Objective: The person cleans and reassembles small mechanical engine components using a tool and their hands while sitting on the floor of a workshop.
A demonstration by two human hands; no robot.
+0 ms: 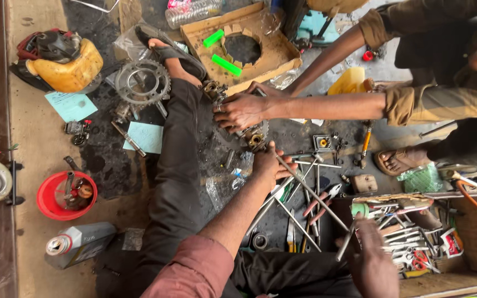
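Left hand (265,163) has its grip closed around one end of a long metal rod (310,193), which runs off toward 4 o'clock across the oily floor (111,160). That hand sits right against the greasy metal assembly (252,138) in the middle of the view, just below it at 6 o'clock. Right hand (374,259) is down at 5 o'clock, fingers spread wide and loose, not clamped on anything I can make out, hovering beside a thin steel tool (346,243) and the wooden toolbox (470,243) stuffed with pliers and wrenches. Another person's hand (241,110) comes in from 3 o'clock and presses down on the same assembly from the top side. A pile of loose rods and screwdrivers (299,215) lies between the two hands. Off at 9 o'clock there's a red bowl (48,201) with small parts, and a big sprocket (142,83) at 11 o'clock.
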